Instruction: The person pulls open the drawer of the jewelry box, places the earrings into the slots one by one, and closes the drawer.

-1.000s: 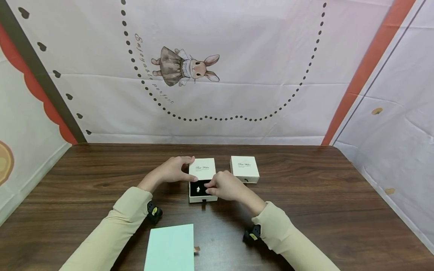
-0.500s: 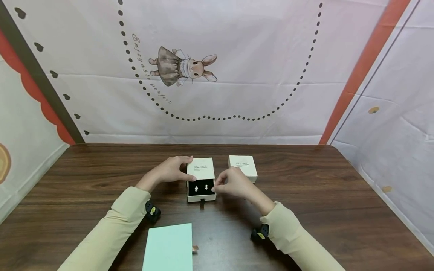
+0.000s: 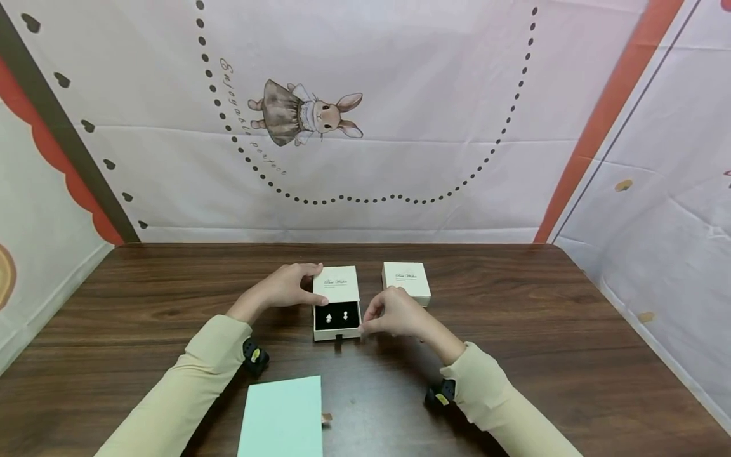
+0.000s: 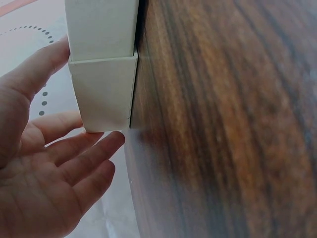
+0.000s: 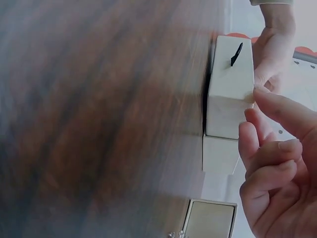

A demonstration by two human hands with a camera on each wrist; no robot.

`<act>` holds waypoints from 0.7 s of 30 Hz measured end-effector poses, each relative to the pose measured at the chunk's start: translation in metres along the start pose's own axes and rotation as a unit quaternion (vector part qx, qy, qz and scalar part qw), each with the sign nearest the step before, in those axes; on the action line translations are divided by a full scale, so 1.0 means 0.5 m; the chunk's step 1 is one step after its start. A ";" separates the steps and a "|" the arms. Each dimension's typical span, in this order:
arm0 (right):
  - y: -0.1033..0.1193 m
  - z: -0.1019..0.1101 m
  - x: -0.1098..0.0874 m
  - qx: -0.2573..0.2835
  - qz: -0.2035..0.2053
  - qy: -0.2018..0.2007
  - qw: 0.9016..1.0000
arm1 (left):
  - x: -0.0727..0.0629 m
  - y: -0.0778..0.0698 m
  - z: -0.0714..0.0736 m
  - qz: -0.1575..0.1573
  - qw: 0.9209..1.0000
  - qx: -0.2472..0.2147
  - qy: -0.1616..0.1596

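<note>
Table [image 3: 542, 336] of dark wood carries a green case [image 3: 282, 416] near left and, farther back, an open white box [image 3: 335, 285] left of a closed box [image 3: 407, 279]. The left hand [image 3: 283, 289] grips the open white box between thumb and fingers; the right hand [image 3: 395, 313], loosely curled with a narrow thumb gap, is at its drawer's [image 3: 337, 336] near right corner. Two small earrings [image 3: 328, 318] lie inside.

mint-grn item [image 3: 282, 419] on brn tbl [image 3: 542, 355]; wht cloth [image 3: 434, 82] behind (rabbit print [image 3: 285, 114]).
</note>
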State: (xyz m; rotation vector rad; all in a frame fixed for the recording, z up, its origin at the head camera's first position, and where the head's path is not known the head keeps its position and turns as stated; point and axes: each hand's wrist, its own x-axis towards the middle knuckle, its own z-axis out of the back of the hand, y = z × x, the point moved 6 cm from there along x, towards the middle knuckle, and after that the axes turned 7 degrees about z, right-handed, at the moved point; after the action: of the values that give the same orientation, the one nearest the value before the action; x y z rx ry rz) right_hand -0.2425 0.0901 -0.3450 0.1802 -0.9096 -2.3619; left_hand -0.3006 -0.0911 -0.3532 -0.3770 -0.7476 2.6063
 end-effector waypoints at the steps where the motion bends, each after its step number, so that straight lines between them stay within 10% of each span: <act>1: -0.001 -0.001 0.000 0.002 0.000 0.001 1.000 | 0.000 0.001 0.000 0.000 1.000 0.000 0.000; 21: -0.012 -0.003 0.005 0.017 -0.023 -0.030 0.999 | 0.001 0.000 0.000 -0.002 1.000 -0.003 -0.004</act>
State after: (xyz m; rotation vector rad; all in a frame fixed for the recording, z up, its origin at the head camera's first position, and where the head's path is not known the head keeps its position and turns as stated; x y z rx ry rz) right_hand -0.2471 0.0914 -0.3498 0.1465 -0.9847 -2.4067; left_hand -0.3008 -0.0909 -0.3529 -0.3658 -0.7573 2.6046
